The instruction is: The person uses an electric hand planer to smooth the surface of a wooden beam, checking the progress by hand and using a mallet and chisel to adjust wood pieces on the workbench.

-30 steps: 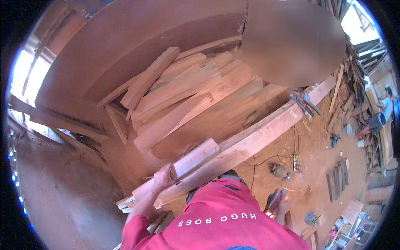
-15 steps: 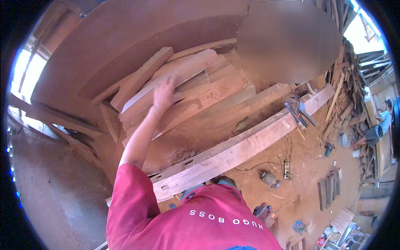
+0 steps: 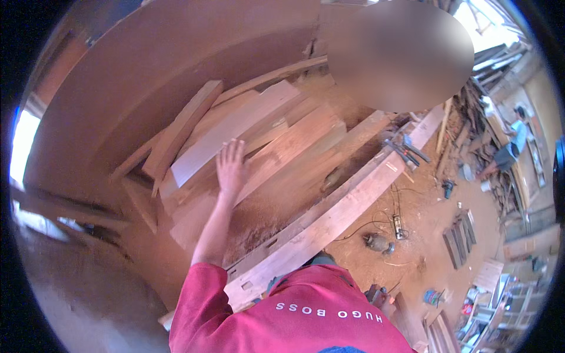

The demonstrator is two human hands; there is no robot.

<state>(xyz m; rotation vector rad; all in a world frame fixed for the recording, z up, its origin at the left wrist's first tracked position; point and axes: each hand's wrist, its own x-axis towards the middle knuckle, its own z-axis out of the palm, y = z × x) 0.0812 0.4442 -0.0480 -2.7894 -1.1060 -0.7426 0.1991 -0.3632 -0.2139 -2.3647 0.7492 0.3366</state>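
My left hand (image 3: 231, 166) is stretched out with its fingers apart, palm down, at the near edge of a pale smooth plank (image 3: 229, 136). Whether the fingertips touch the plank I cannot tell. The plank lies slanted on a stack of rough reddish boards (image 3: 291, 144). A thick beam (image 3: 187, 129) leans along the stack's left side. Between my body and the stack runs a long beam (image 3: 329, 226) with mortises cut near its left end. My right hand is out of sight.
Clamps (image 3: 406, 152) sit at the long beam's far end. On the dusty floor are a power tool (image 3: 376, 242), a power strip (image 3: 398, 226) with cables and several dark wood pieces (image 3: 460, 238). Another person (image 3: 512, 142) is at the right beside piled scrap wood. A blurred patch hides the top.
My left hand has drawn back toward me from over the plank, and its fingers have spread. The plank now shows a broad light face upward. The whole view has shifted a little.
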